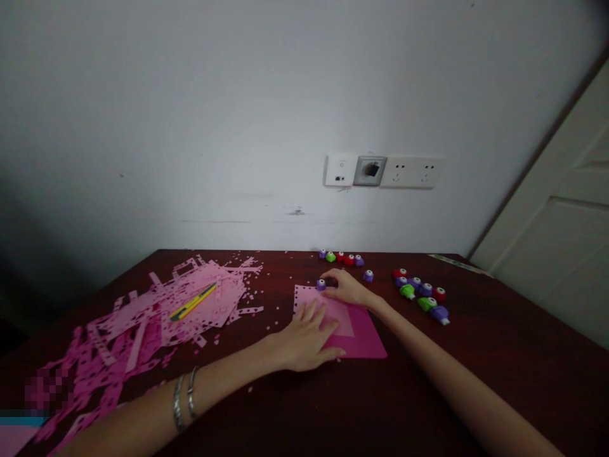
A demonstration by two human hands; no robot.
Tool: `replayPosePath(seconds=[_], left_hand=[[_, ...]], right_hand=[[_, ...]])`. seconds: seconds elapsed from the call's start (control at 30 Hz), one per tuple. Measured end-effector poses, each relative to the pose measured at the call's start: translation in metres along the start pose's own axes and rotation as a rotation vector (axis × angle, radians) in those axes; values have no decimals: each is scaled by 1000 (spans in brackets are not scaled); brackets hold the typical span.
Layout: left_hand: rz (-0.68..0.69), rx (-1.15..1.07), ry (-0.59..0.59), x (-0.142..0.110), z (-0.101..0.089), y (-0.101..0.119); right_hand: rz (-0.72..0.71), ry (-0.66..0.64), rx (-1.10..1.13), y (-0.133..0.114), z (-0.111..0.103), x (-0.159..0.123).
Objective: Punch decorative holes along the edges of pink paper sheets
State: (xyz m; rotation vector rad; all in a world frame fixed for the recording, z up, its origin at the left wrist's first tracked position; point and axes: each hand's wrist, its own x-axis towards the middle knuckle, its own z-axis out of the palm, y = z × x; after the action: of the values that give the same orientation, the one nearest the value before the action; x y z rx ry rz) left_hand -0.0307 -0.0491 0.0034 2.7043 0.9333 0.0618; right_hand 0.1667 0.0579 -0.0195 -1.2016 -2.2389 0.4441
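Observation:
My left hand [307, 337] lies flat with its fingers spread on a light pink sheet [346, 322]. Under that sheet is a larger magenta sheet [368, 341]. Small dark holes run along the top left edge of the paper. At that top edge sits a small purple craft punch [321, 285] with a white, eye-like top. My right hand [346, 287] is closed on this punch with thumb and fingers from its right side. Another purple punch [368, 276] stands just beyond my right hand.
On the left, a heap of punched pink paper scraps [157, 311] carries a yellow utility knife [194, 301]. Several coloured punches [349, 260] line the back edge, and more punches [426, 290] are grouped at right. A flat strip [459, 264] lies near the back right corner.

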Motion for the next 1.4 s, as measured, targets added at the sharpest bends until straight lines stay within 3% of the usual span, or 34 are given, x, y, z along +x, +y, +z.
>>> replayPosePath(seconds=[0.33, 0.63, 0.77, 0.93, 1.4], left_hand=[[0, -30, -63, 8, 3, 0], [10, -59, -99, 8, 3, -5], [6, -53, -111, 8, 2, -2], [25, -43, -108, 8, 2, 1], [77, -53, -126, 17, 7, 9]], right_hand=[[-64, 36, -37, -3, -2, 1], [-12, 74, 31, 9, -10, -3], [24, 121, 10, 20, -9, -2], [89, 273, -100, 40, -11, -3], [253, 367, -358, 78, -31, -28]])
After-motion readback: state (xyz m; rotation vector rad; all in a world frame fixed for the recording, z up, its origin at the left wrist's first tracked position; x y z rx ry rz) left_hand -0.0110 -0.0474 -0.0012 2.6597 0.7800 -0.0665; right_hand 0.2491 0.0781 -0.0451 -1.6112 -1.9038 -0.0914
